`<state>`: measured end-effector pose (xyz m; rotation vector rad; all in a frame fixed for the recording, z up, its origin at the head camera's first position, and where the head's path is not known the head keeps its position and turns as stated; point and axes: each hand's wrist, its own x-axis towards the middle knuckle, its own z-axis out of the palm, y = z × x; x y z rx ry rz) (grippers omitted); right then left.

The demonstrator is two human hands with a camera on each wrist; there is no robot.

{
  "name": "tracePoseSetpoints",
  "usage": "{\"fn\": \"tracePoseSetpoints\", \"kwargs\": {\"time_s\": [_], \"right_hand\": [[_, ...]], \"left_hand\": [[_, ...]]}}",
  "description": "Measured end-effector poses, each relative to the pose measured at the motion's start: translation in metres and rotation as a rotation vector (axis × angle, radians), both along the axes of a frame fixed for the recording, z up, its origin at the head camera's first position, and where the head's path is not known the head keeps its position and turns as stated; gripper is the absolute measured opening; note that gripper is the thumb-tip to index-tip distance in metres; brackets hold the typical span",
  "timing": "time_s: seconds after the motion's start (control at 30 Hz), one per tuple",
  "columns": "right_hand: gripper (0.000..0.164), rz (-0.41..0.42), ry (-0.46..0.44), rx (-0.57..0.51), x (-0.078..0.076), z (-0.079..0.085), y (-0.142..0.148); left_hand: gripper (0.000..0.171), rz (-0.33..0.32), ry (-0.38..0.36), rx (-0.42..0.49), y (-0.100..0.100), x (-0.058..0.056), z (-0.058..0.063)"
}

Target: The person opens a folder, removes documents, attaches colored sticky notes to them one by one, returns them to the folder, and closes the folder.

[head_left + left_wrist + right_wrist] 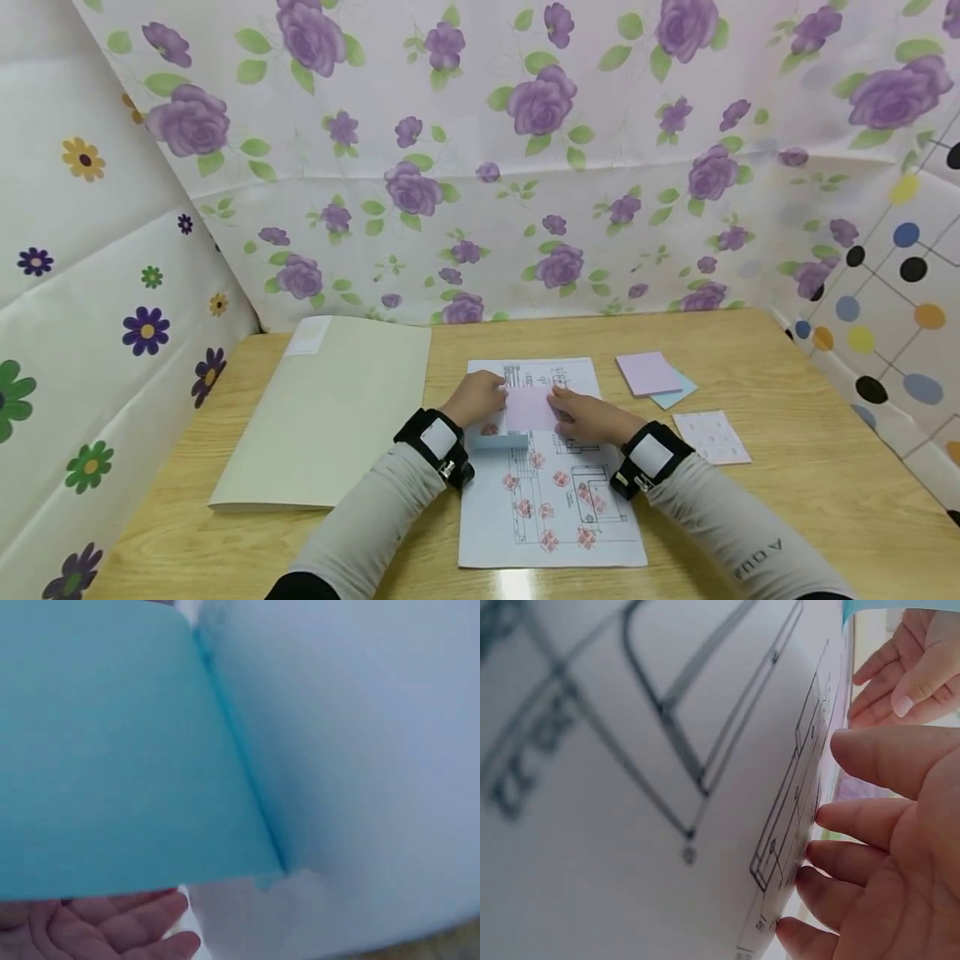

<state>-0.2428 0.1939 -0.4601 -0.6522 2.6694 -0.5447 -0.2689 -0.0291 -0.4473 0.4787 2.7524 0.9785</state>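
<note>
A lilac sticky note [528,408] lies across the upper part of a printed drawing sheet [487,533]. My left hand [477,398] touches the note's left edge. At its right edge, the fingertips of my right hand [588,417] press down, with fingers extended against the paper in the right wrist view. Just below sits a blue sticky note [501,442]; the left wrist view shows this blue note [127,757] large, its free part raised off the sheet. Part of my left hand [112,930] appears under it.
A cream folder [337,408] lies left of the sheet. To the right are a lilac note pad [648,373], a blue pad [675,392] partly beneath it, and a white printed card [712,437]. Floral cloth [480,167] hangs behind the wooden table [810,450].
</note>
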Motion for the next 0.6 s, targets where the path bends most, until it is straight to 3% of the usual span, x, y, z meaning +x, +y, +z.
{"fn": "tracePoseSetpoints", "kwargs": {"time_s": [0.1, 0.13, 0.23, 0.33, 0.37, 0.6], "right_hand": [[0.053, -0.036, -0.003, -0.048, 0.002, 0.002, 0.000], [0.052, -0.049, 0.000, -0.068, 0.003, 0.002, 0.001], [0.051, -0.107, -0.003, -0.136, 0.007, 0.002, 0.005], [0.052, -0.191, -0.032, -0.214, 0.010, 0.000, 0.011], [0.052, -0.230, -0.054, -0.247, 0.011, -0.001, 0.013], [0.058, -0.441, -0.194, -0.520, 0.018, 0.003, 0.026]], "left_hand": [[0.037, 0.059, -0.012, 0.075, -0.008, -0.002, -0.002], [0.038, 0.064, 0.022, 0.093, -0.012, -0.004, -0.008], [0.041, 0.142, -0.005, 0.156, -0.018, -0.002, -0.010], [0.042, 0.227, -0.050, 0.241, -0.022, 0.004, -0.006], [0.043, 0.268, -0.097, 0.275, -0.021, 0.008, 0.000], [0.049, 0.350, -0.146, 0.405, -0.030, 0.015, 0.003]]}}
